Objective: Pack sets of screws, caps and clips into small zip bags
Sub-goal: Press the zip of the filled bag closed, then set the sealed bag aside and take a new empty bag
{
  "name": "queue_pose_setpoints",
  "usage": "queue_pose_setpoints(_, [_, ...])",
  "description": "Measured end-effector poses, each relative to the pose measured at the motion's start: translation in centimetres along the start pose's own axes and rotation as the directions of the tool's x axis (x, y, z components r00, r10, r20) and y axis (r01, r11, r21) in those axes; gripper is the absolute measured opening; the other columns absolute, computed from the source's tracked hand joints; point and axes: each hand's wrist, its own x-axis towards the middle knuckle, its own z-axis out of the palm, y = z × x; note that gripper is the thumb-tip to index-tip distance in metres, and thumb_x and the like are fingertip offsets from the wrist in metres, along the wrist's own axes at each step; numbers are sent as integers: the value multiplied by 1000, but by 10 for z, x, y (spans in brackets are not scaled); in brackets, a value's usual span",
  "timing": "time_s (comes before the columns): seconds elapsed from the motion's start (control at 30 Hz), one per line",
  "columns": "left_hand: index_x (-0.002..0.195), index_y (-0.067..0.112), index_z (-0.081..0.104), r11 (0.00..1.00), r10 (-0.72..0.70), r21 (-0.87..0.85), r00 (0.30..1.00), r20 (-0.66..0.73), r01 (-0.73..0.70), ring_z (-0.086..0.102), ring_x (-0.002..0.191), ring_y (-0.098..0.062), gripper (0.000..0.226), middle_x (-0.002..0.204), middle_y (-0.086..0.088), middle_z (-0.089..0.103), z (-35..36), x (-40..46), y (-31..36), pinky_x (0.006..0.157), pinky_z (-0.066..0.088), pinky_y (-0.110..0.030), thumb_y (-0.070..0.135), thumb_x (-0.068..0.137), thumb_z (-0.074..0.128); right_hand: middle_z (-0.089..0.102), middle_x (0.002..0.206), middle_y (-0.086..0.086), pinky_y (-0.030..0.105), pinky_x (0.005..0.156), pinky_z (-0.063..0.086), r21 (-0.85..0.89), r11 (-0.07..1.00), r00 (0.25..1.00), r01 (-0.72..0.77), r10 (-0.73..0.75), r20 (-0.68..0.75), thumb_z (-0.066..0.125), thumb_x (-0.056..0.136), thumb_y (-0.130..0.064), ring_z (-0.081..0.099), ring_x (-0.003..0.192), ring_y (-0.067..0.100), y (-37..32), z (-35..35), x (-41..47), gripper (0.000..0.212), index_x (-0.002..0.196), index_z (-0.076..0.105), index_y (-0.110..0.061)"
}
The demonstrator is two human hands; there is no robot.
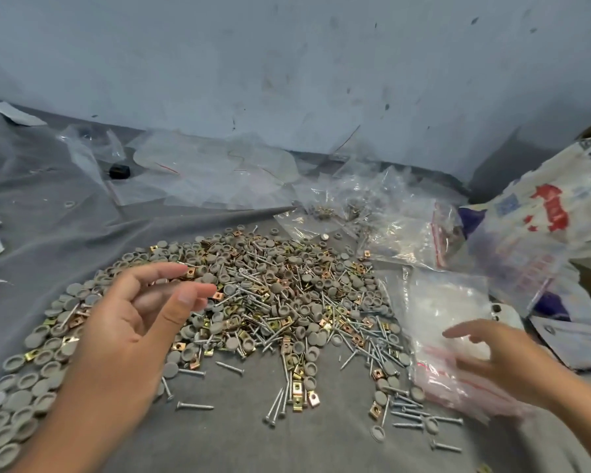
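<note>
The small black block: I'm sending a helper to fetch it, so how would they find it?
Start at the grey cloth by the wall's base, far left of the heap of screws, caps and clips. The small black block lies among clear plastic bags, the only dark solid thing there.

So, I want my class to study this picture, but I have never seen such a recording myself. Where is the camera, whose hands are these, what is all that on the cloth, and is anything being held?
There is one picture, taken by a wide-angle camera worn on a person's head and looking down at their own hands. No machine is involved. On the grey cloth lies a big mixed pile of grey round caps, silver screws and gold-coloured metal clips. The left hand hovers over the pile with relaxed fingers and seems to hold nothing. The right hand reaches, open, over a stack of small clear zip bags with red strips. Filled bags lie further back, with a printed sack to the right.
</note>
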Motion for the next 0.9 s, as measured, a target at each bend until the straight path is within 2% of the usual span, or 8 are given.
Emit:
queue_pose_setpoints(0.1, [110, 39, 61, 999, -13, 30, 1000, 7, 12, 73, 94, -3, 31, 99, 13, 78, 3, -4, 2, 85, 50, -35, 54, 83, 61, 71, 82, -20, 14, 68, 43, 89, 996, 992, -10, 21, -124, 77, 87, -17, 63, 78, -3, 0, 5, -5, 33, 75, 63, -44])
queue_pose_setpoints(0.23, [109, 33, 63, 998, -29, 61, 999, 30, 27, 73, 92, -3, 35, 97, 13, 78, 5, -3, 1, 81, 54, -32, 52, 81, 60, 72, 79, -24, 17, 68, 42, 339, 940, 949, 46, 65, -308, 73, 89, -31, 65, 77, -5, -20, -19, -14, 13, 80, 69, -39])
queue_pose_setpoints(0.37, [99, 43, 68, 994, -57, 100, 991, 117, 45, 72, 91, -6, 24, 98, 10, 77, 10, -5, -5, 83, 53, -34, 62, 85, 65, 75, 89, -15, 27, 74, 46, 713, 659, 926, 238, 68, -372, 67, 77, -53, 66, 79, -3, -86, -40, -21, 26, 90, 77, -34])
queue_pose_setpoints(0.5, [106, 45, 68, 988, -84, 147, 955, 285, 43, 71, 93, -11, 48, 100, 8, 75, 18, -15, -5, 79, 56, -33, 80, 72, 63, 75, 84, -11, 15, 68, 49, 882, 354, 950, 311, -80, -302, 68, 72, -51, 65, 74, -3, -171, -28, -21, 27, 92, 76, -35])
queue_pose_setpoints(0.63, [106, 42, 73, 997, -72, 20, 924, 376, 69, 72, 93, -12, 43, 102, 7, 77, 21, -17, 2, 78, 55, -22, 74, 77, 68, 74, 83, -12, 13, 67, 49, 871, 298, 921, 389, -109, -374, 69, 83, -44, 66, 75, -1, -229, 0, -14, 12, 92, 75, -37])
queue_pose_setpoints(0.73, [96, 40, 76, 999, -36, 20, 967, 250, 32, 72, 80, -10, 15, 88, 7, 78, 14, -9, 4, 71, 56, -21, 48, 86, 68, 75, 90, -10, 23, 75, 52, 882, 274, 924, 382, -107, -367, 68, 82, -47, 69, 84, 6, -245, 15, -10, 16, 94, 74, -38])
queue_pose_setpoints(0.83, [88, 38, 77, 1000, -19, 6, 983, 182, 18, 68, 70, -2, 11, 78, 7, 76, 7, -4, 6, 66, 52, -15, 35, 85, 67, 74, 95, -9, 35, 84, 57, 902, 271, 942, 337, -92, -324, 68, 82, -46, 69, 89, 10, -252, 26, -9, 21, 97, 74, -32])
queue_pose_setpoints(0.9, [89, 36, 77, 1000, -10, 28, 986, 169, 6, 69, 71, -4, 8, 78, 7, 76, 7, -4, 7, 67, 53, -17, 37, 84, 70, 71, 99, -13, 27, 81, 54, 885, 305, 934, 352, -57, -352, 70, 80, -55, 66, 89, 7, -256, 33, -15, 29, 102, 69, -36])
